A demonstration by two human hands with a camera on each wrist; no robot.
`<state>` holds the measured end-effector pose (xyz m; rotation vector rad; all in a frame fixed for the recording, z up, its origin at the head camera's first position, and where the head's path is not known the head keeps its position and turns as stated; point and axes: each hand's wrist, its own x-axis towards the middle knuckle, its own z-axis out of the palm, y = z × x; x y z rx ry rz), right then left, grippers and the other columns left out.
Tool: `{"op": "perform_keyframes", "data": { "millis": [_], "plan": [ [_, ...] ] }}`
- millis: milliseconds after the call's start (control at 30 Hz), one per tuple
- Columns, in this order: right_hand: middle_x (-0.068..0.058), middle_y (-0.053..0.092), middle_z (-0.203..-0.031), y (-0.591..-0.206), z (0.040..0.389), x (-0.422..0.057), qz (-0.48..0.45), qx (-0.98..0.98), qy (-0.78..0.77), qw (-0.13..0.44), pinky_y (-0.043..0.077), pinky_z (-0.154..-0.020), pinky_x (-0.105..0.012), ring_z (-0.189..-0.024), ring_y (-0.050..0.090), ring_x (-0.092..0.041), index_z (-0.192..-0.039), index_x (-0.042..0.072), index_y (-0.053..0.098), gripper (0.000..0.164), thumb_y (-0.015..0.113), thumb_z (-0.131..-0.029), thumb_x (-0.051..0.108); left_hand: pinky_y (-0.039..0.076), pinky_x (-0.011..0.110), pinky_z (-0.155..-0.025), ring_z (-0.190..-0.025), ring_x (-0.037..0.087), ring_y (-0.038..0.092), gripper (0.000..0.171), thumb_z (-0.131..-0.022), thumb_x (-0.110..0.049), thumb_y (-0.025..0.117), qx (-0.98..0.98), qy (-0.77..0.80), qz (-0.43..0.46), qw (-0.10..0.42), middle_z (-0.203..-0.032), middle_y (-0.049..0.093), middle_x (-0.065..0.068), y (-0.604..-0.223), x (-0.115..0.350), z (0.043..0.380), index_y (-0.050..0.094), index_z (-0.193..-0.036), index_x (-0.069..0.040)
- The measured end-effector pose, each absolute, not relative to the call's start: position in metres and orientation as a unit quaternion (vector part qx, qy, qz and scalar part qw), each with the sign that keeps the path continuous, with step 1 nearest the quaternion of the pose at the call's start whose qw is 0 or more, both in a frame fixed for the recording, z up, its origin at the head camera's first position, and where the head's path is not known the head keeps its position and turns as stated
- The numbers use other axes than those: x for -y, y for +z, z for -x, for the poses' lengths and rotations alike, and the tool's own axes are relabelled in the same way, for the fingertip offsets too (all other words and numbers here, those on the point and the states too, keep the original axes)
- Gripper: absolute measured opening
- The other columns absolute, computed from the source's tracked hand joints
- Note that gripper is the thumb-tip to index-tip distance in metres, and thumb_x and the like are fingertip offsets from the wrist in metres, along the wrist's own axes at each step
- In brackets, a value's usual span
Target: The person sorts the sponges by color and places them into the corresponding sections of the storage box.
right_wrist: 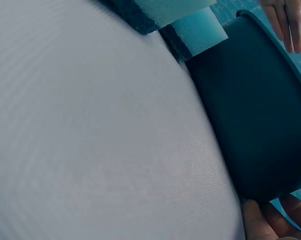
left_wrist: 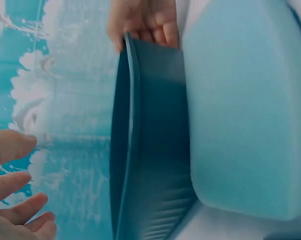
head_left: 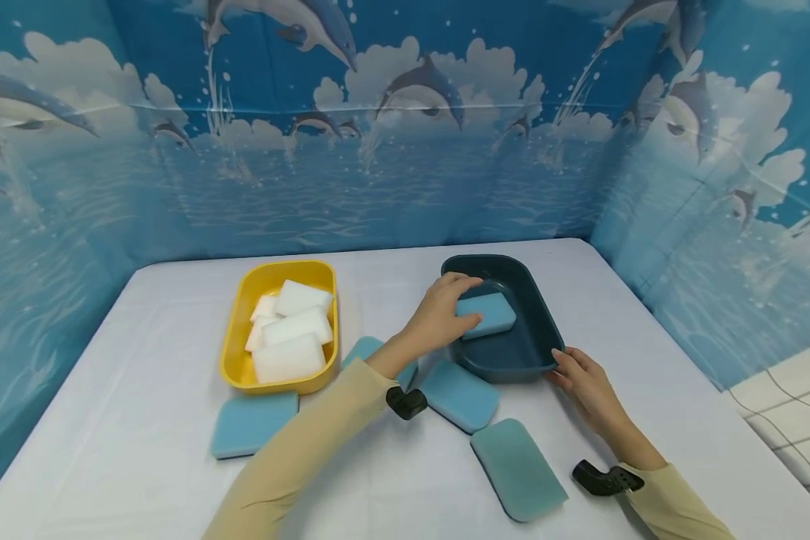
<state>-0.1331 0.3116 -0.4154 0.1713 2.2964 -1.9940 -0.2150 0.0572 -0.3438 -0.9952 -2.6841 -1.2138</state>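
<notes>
A dark teal bin [head_left: 533,330] stands at the right side of the table with one blue sponge [head_left: 496,313] lying inside. Over the bin's left side is my left hand [head_left: 442,311], its fingers spread beside that sponge; the left wrist view shows nothing between the fingers [left_wrist: 23,207]. My right hand [head_left: 583,386] grips the bin's near right corner, thumb at the rim and fingers against the outer wall. Just in front of the bin lie a blue sponge [head_left: 460,396] and a greener sponge [head_left: 520,469].
A yellow bin [head_left: 228,352] at the left holds several white sponges [head_left: 290,360]. One blue sponge [head_left: 250,424] lies before it, and another blue sponge [head_left: 363,349] is partly behind my left forearm. A dolphin-print curtain [head_left: 378,187] surrounds the white table [head_left: 142,360].
</notes>
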Motion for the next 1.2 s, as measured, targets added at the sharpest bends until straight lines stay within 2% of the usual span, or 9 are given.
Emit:
{"op": "perform_keyframes", "data": {
  "millis": [233, 500, 633, 767, 933, 1067, 1200],
  "plan": [
    [-0.03, 0.015, -0.147, -0.417, 0.135, -0.313, -0.058, -0.756, -0.65, 0.051, 0.049, -0.083, -0.006, -0.094, 0.051, 0.014, -0.137, -0.016, 0.019, 0.069, 0.04, -0.1, 0.038, 0.044, 0.039, -0.105, -0.129, 0.023, 0.045, 0.054, -0.088, -0.019, 0.066, 0.845, -0.4, 0.354, 0.021, -0.137, 0.048, 0.008, -0.339, -0.035, 0.189, 0.047, -0.137, -0.009],
    [-0.03, 0.014, -0.149, -0.415, 0.133, -0.318, -0.07, -0.768, -0.634, 0.057, 0.048, -0.082, -0.004, -0.094, 0.05, 0.016, -0.139, -0.014, 0.019, 0.071, 0.039, -0.099, 0.041, 0.046, 0.04, -0.103, -0.128, 0.022, 0.046, 0.054, -0.086, -0.019, 0.067, 0.838, -0.416, 0.353, 0.012, -0.138, 0.047, 0.007, -0.335, 0.005, 0.151, 0.048, -0.136, -0.01],
    [-0.032, 0.011, -0.151, -0.414, 0.133, -0.319, -0.073, -0.773, -0.627, 0.068, 0.047, -0.081, -0.003, -0.092, 0.049, 0.019, -0.142, -0.013, 0.014, 0.074, 0.038, -0.099, 0.042, 0.046, 0.041, -0.103, -0.13, 0.02, 0.043, 0.053, -0.086, -0.021, 0.067, 0.844, -0.423, 0.33, -0.006, -0.141, 0.045, 0.003, -0.335, 0.032, 0.129, 0.048, -0.136, -0.015],
    [-0.033, 0.011, -0.15, -0.412, 0.134, -0.321, -0.071, -0.774, -0.626, 0.063, 0.047, -0.08, -0.002, -0.092, 0.049, 0.019, -0.141, -0.015, 0.013, 0.075, 0.037, -0.099, 0.042, 0.048, 0.041, -0.101, -0.13, 0.018, 0.044, 0.054, -0.086, -0.022, 0.068, 0.849, -0.419, 0.32, 0.001, -0.139, 0.047, -0.002, -0.335, 0.056, 0.111, 0.048, -0.136, -0.021],
    [-0.031, 0.016, -0.147, -0.412, 0.137, -0.318, -0.069, -0.773, -0.628, 0.054, 0.048, -0.08, -0.003, -0.092, 0.05, 0.019, -0.136, -0.015, 0.021, 0.069, 0.037, -0.099, 0.042, 0.049, 0.041, -0.1, -0.127, 0.013, 0.047, 0.056, -0.085, -0.023, 0.069, 0.86, -0.417, 0.293, 0.01, -0.137, 0.048, -0.009, -0.34, 0.09, 0.093, 0.046, -0.135, -0.032],
    [-0.03, 0.016, -0.149, -0.416, 0.138, -0.313, -0.073, -0.772, -0.628, 0.064, 0.048, -0.081, -0.004, -0.093, 0.049, 0.019, -0.136, -0.014, 0.023, 0.069, 0.038, -0.099, 0.043, 0.05, 0.034, -0.098, -0.123, 0.01, 0.05, 0.058, -0.083, -0.023, 0.071, 0.882, -0.395, 0.255, 0.026, -0.134, 0.052, -0.011, -0.351, 0.126, 0.071, 0.046, -0.134, -0.036],
    [-0.031, 0.016, -0.148, -0.417, 0.136, -0.311, -0.075, -0.774, -0.626, 0.06, 0.048, -0.08, -0.003, -0.092, 0.05, 0.019, -0.136, -0.015, 0.023, 0.068, 0.037, -0.1, 0.041, 0.052, 0.024, -0.092, -0.117, 0.004, 0.053, 0.056, -0.082, -0.025, 0.072, 0.908, -0.361, 0.207, 0.048, -0.128, 0.055, -0.013, -0.362, 0.156, 0.05, 0.049, -0.131, -0.035]
  ]
}}
